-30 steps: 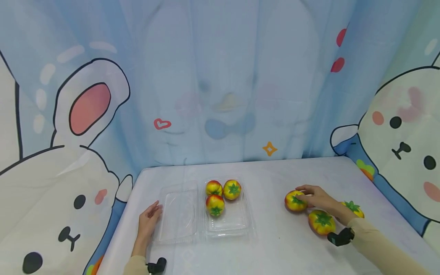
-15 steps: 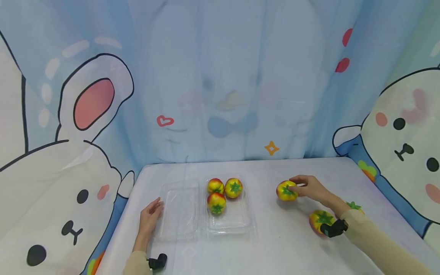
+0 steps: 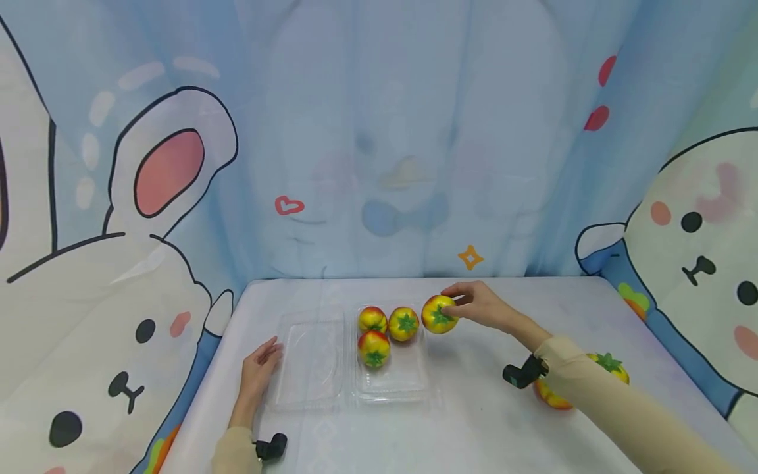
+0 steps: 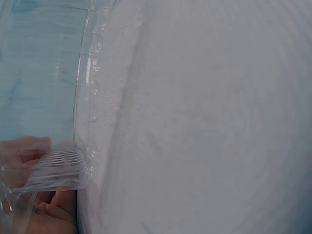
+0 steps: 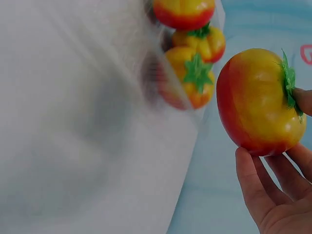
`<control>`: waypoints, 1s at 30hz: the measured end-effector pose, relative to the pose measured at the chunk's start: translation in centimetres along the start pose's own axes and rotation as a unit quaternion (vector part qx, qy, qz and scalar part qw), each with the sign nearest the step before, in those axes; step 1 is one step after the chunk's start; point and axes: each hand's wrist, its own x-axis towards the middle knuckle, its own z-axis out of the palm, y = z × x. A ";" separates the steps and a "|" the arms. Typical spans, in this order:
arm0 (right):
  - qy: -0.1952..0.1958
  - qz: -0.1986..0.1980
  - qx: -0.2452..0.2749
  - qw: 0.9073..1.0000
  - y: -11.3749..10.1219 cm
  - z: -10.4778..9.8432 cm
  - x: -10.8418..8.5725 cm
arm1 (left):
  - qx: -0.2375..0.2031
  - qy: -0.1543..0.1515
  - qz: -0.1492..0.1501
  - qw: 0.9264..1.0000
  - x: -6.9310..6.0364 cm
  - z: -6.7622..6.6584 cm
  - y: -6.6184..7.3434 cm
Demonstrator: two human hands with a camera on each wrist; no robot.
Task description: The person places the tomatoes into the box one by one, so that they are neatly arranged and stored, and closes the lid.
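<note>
My right hand [image 3: 484, 305] holds a yellow-and-red toy tomato [image 3: 437, 316] with a green leafy top. In the right wrist view, the thumb lies at the leafy top of this tomato [image 5: 258, 105] and fingertips support its other side. It is just right of a clear plastic box [image 3: 393, 387], above the table. Inside the box sit three similar tomatoes [image 3: 374, 349] toward the back and left. My left hand [image 3: 259, 367] rests at the left edge of the box's opened clear lid [image 3: 310, 362], fingers loosely bent. In the left wrist view, clear plastic partly covers the left hand [image 4: 44, 195].
Two more tomatoes lie at the right of the table: one [image 3: 553, 397] partly behind the right forearm, another [image 3: 610, 367] beyond the sleeve. A white cloth covers the table [image 3: 474, 421]. A blue curtain [image 3: 391, 131] with cartoon figures hangs behind.
My right hand has lifted the tomato from the right side of the table and carried it left to the box's right edge. The left hand stays by the lid.
</note>
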 end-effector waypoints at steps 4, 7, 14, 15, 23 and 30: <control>-0.025 -0.026 -0.004 0.999 -1.0 1.5 1.1 | 0.000 0.000 0.001 1.000 0.0 0.1 0.0; -0.036 -0.032 -0.019 0.999 -1.5 2.3 1.6 | -0.003 -0.002 0.002 1.000 0.0 0.1 0.0; -0.060 -0.030 -0.039 0.997 -1.9 3.8 2.2 | -0.005 0.002 0.002 1.000 0.1 0.1 -0.1; -0.063 -0.031 -0.040 0.997 -2.0 4.0 2.3 | -0.004 0.002 0.003 1.000 0.1 0.1 -0.1; -0.079 -0.032 -0.073 0.994 -1.9 5.2 2.8 | -0.014 0.007 0.013 1.000 0.2 0.0 -0.2; -0.086 -0.017 -0.089 0.992 -1.5 6.0 2.8 | -0.016 0.002 0.020 1.000 -0.1 0.0 0.3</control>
